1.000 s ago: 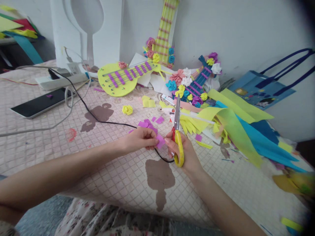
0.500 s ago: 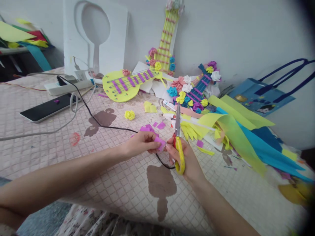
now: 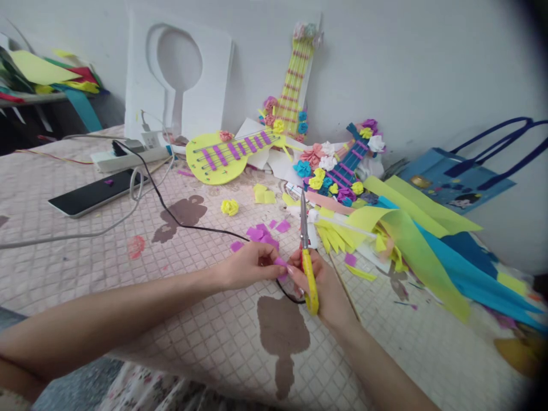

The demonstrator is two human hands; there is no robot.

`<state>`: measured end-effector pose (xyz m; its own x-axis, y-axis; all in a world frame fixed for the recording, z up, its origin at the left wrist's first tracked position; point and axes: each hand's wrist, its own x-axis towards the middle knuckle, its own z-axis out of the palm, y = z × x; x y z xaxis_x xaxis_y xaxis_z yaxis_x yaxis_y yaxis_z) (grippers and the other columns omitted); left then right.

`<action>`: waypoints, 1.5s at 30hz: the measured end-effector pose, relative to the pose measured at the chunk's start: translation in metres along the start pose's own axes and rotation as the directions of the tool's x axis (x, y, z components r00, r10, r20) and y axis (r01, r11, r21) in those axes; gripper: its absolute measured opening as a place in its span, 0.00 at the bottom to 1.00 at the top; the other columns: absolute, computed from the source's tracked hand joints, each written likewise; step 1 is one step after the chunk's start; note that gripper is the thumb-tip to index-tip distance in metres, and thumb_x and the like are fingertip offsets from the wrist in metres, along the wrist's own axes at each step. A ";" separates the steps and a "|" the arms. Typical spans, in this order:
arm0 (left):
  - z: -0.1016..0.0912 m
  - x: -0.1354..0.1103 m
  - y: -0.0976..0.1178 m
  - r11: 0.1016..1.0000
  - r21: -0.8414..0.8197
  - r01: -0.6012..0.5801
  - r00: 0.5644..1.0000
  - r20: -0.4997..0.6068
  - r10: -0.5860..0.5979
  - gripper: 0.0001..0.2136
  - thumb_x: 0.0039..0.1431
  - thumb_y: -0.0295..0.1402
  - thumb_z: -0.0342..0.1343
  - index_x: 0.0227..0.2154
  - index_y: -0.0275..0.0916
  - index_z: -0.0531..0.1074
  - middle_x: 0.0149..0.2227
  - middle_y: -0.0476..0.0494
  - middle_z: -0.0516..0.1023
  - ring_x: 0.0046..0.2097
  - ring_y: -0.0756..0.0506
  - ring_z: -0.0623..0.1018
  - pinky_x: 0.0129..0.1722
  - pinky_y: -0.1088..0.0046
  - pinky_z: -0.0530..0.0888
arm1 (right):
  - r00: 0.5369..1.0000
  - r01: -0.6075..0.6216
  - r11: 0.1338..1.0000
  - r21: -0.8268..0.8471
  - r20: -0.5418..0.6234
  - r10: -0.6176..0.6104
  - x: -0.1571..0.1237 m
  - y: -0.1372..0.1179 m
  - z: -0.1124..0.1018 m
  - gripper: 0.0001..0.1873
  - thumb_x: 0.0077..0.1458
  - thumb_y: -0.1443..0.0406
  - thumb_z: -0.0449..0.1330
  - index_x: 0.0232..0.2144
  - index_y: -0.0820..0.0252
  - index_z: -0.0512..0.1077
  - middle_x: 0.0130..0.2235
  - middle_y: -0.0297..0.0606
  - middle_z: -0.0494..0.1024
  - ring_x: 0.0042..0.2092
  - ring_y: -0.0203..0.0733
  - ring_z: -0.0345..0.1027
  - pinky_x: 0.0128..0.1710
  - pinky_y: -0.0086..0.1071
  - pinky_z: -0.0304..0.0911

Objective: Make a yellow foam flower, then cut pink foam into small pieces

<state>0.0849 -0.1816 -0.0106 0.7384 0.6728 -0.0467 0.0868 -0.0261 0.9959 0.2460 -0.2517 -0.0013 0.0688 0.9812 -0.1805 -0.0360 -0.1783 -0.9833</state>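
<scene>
My left hand [image 3: 248, 267] pinches a small purple paper piece [image 3: 281, 263] between thumb and fingers. My right hand [image 3: 327, 285] grips yellow-handled scissors [image 3: 307, 254] with the blades closed and pointing away from me; its fingertips also touch the purple piece. Both hands meet just above the pink checked table cover [image 3: 214, 337]. More purple scraps [image 3: 261, 233] lie just beyond my left hand. A black cable [image 3: 180, 220] runs under my hands.
Yellow paper guitars [image 3: 226, 157] with purple strips and paper flowers [image 3: 319, 165] lean at the wall. Green, yellow and blue paper sheets [image 3: 419, 228] pile at the right beside a blue bag [image 3: 454, 177]. A phone [image 3: 96, 191] and power strip [image 3: 128, 157] lie at the left.
The view has tilted so everything sits lower in frame. My hands have closed together over the purple piece, which is now more folded between the fingertips. The scissors stay closed.
</scene>
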 end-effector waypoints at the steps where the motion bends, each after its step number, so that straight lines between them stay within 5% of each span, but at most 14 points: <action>1: 0.000 0.000 0.002 0.999 -0.051 0.018 1.000 -0.011 -0.019 0.13 0.51 0.39 0.59 0.26 0.33 0.69 0.24 0.49 0.70 0.27 0.53 0.68 0.28 0.76 0.64 | 1.000 0.003 1.000 0.018 0.005 -0.003 -0.001 -0.001 0.000 0.19 0.44 0.56 0.65 0.32 0.56 0.60 0.24 0.23 0.62 0.18 0.27 0.53 0.16 0.25 0.54; 4: -0.003 0.001 0.010 0.979 -0.200 0.025 0.993 -0.112 -0.048 0.13 0.50 0.38 0.61 0.24 0.33 0.67 0.23 0.50 0.70 0.26 0.54 0.69 0.29 0.77 0.66 | 0.998 0.060 0.997 0.039 0.023 -0.060 -0.004 -0.004 0.000 0.19 0.47 0.53 0.63 0.33 0.55 0.59 0.23 0.23 0.59 0.19 0.28 0.50 0.18 0.25 0.55; 8: -0.008 0.001 0.019 0.953 -0.297 -0.059 0.958 -0.284 -0.029 0.12 0.49 0.37 0.62 0.25 0.33 0.67 0.24 0.50 0.72 0.27 0.54 0.71 0.31 0.77 0.69 | 0.983 0.176 0.975 -0.138 0.074 -0.167 -0.008 -0.009 -0.004 0.18 0.51 0.51 0.59 0.34 0.55 0.58 0.23 0.25 0.59 0.21 0.31 0.52 0.19 0.26 0.54; 16: -0.014 0.001 0.023 0.929 -0.324 -0.181 0.905 -0.425 0.028 0.11 0.52 0.36 0.61 0.26 0.34 0.67 0.28 0.46 0.78 0.30 0.51 0.76 0.35 0.74 0.73 | 0.983 0.165 0.851 -0.499 0.155 -0.099 -0.009 -0.005 -0.006 0.13 0.54 0.54 0.55 0.30 0.56 0.59 0.23 0.26 0.60 0.22 0.32 0.56 0.22 0.28 0.56; 39: -0.018 0.003 0.019 0.863 -0.418 -0.284 0.900 -0.428 0.089 0.10 0.53 0.35 0.62 0.28 0.34 0.68 0.33 0.42 0.80 0.33 0.49 0.78 0.40 0.71 0.74 | 0.976 0.180 0.813 -0.554 0.202 -0.078 -0.010 -0.010 -0.006 0.15 0.54 0.51 0.54 0.31 0.56 0.60 0.22 0.26 0.60 0.23 0.34 0.56 0.24 0.29 0.56; 45: -0.018 0.002 0.022 0.863 -0.417 -0.285 0.894 -0.441 0.083 0.10 0.52 0.34 0.62 0.27 0.34 0.68 0.28 0.47 0.78 0.30 0.52 0.77 0.37 0.75 0.74 | 0.976 0.200 0.782 -0.590 0.193 -0.104 -0.008 -0.004 -0.009 0.11 0.55 0.57 0.54 0.31 0.57 0.60 0.23 0.27 0.61 0.23 0.33 0.54 0.22 0.28 0.52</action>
<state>0.0764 -0.1681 0.0131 0.3722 0.9251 0.0747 -0.4143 0.0935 0.9053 0.2546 -0.2599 0.0041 -0.1215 0.9902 -0.0690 0.5743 0.0135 -0.8185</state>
